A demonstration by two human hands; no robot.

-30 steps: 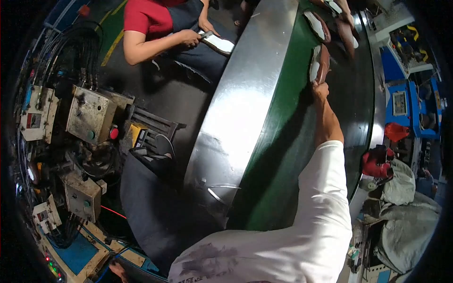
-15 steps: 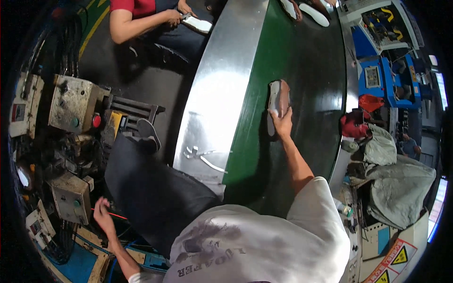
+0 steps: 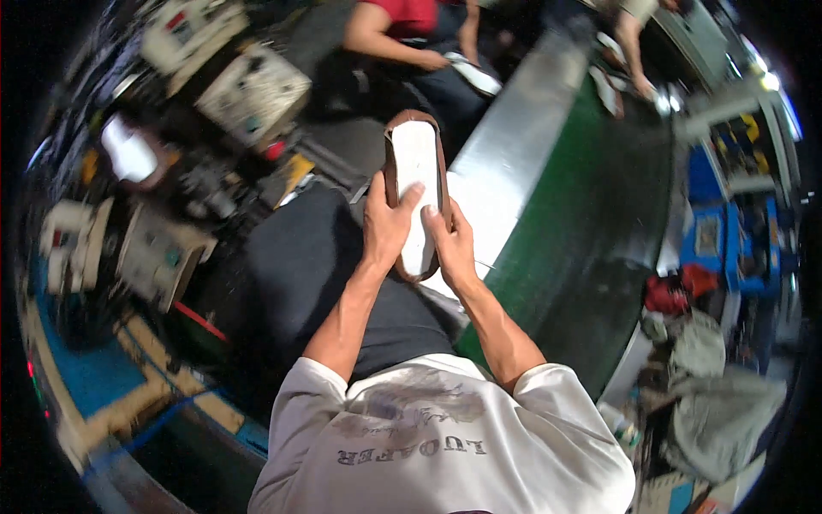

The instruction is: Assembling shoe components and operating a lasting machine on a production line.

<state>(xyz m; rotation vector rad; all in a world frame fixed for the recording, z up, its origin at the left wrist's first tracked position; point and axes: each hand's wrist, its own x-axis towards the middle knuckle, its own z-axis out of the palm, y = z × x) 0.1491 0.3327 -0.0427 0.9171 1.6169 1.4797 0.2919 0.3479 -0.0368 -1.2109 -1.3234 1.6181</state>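
A brown shoe upper (image 3: pixel 416 141) with a flat white underside facing up is held in front of me, over my dark-trousered lap. My left hand (image 3: pixel 385 224) wraps its left side, and the thumb presses on the white underside. On the opposite side, my right hand (image 3: pixel 455 246) grips the lower part, its thumb also on the white face. The fingers behind the shoe are hidden. To my left, another shoe with a white underside (image 3: pixel 133 154) sits at the machinery, blurred.
A green conveyor belt (image 3: pixel 548 231) with a metal border (image 3: pixel 514 128) runs along my right. Beyond, a co-worker in red holds a shoe (image 3: pixel 473 75); another person's arm (image 3: pixel 629 51) reaches near shoes (image 3: pixel 608 90) on the belt. Control boxes (image 3: pixel 257 94) stand left, a blue machine (image 3: pixel 745 244) right.
My right hand has brought the shoe from above the belt to in front of my lap. My left hand has come from the machinery onto the shoe. The view has swung left.
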